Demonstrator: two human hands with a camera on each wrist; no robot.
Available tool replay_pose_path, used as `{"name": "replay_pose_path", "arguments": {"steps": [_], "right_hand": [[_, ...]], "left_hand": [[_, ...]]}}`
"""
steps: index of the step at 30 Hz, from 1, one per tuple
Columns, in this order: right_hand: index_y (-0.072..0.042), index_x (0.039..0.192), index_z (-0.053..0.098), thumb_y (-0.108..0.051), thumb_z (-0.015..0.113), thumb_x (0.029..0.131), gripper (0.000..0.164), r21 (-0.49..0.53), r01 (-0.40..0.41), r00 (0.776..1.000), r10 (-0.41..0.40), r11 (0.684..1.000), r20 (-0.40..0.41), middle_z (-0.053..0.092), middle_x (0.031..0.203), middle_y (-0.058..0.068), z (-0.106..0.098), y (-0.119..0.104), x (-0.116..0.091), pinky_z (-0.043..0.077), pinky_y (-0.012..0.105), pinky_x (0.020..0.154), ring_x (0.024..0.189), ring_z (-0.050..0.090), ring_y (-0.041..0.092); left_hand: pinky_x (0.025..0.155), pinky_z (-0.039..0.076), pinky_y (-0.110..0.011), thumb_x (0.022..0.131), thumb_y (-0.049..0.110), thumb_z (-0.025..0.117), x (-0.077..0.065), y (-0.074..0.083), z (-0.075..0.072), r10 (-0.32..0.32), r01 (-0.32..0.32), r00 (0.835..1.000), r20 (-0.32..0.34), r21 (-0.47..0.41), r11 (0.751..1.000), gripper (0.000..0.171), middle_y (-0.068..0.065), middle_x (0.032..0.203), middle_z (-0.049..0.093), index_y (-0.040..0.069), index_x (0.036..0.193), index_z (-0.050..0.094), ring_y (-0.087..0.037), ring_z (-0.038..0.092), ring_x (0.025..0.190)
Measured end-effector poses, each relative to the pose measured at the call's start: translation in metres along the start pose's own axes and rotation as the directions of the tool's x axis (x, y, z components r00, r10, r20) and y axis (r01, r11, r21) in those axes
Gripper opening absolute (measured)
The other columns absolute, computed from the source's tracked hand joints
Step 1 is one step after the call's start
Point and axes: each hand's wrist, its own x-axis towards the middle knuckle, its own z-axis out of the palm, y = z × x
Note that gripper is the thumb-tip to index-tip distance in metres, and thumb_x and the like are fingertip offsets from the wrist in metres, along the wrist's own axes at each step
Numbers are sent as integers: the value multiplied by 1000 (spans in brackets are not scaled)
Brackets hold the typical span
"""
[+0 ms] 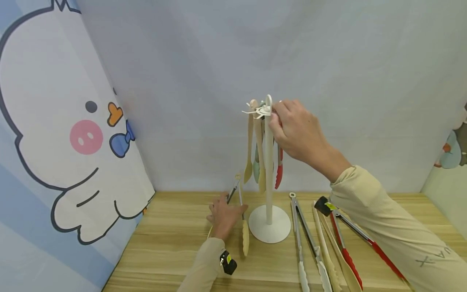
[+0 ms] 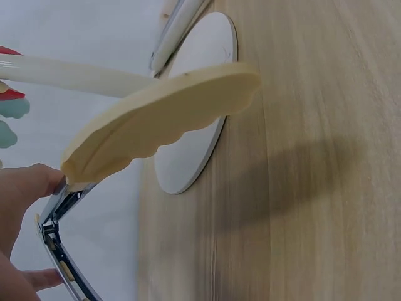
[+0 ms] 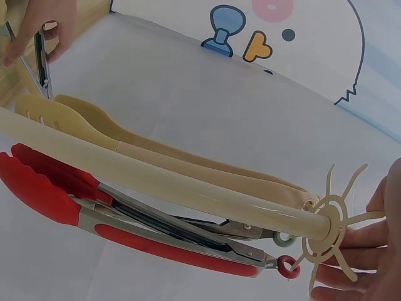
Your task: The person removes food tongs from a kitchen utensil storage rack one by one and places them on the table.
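My left hand (image 1: 225, 213) grips cream-tipped tongs (image 1: 245, 239) left of the stand's base. The tongs are spread apart, their loop end up; one cream tip (image 2: 163, 119) is close to the left wrist camera. At the top of the white utensil stand (image 1: 269, 174), my right hand (image 1: 300, 129) holds the ring of hooks (image 3: 322, 229), with its fingers around one hook. Red tongs (image 3: 182, 244), a beige slotted utensil (image 3: 75, 122), another beige utensil and green-tipped tongs (image 1: 256, 166) hang from the stand. My right hand partly hides the red tongs in the head view.
Right of the round white base (image 1: 270, 235), white-tipped tongs (image 1: 303, 243), two long beige utensils (image 1: 328, 255) and red-tipped tongs (image 1: 346, 251) lie on the wooden table (image 1: 157, 243). A pale curtain (image 1: 189, 81) hangs behind, and a cartoon-printed sheet (image 1: 47, 121) stands at the left.
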Motion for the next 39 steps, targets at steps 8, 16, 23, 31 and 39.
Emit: {"name": "replay_pose_path", "arguments": {"steps": [8,16,23,31,39], "right_hand": [[2,105,60,-16,35,96,32,-2,7,1000,-7,1000,-5,58,93,14,0,0,0,43,44,65,84,49,30],[2,106,60,-15,35,95,32,-1,-3,1000,3,1000,-7,58,95,15,-2,1,-1,43,44,65,86,50,31],[2,110,60,-15,36,95,33,7,-25,1000,25,1000,-7,60,101,16,-3,2,-2,45,48,67,91,53,31],[1,112,61,-15,35,96,34,36,-41,999,41,998,13,60,100,16,-3,3,-2,44,44,66,85,52,28],[1,110,60,-15,35,96,33,43,-39,999,38,998,22,59,94,14,-2,3,-2,42,42,65,80,50,26]], "left_hand": [[81,29,-55,66,46,80,0,-1,6,2,-1,1000,-27,18,1000,76,-17,115,50,13,128,53,-35,40,109],[79,26,-54,66,42,81,-1,-1,11,-4,5,999,-32,43,999,75,-20,111,50,8,127,53,-37,40,104],[79,26,-55,65,41,83,0,-2,18,-6,10,998,-55,78,997,70,-20,103,51,4,118,57,-38,41,100],[77,29,-55,64,45,81,4,-7,24,3,1,1000,-24,177,984,63,-23,100,52,1,103,59,-39,42,98],[78,31,-57,63,48,81,4,-12,29,-12,18,1000,-25,229,973,65,-26,104,53,1,101,59,-42,44,101]]}}
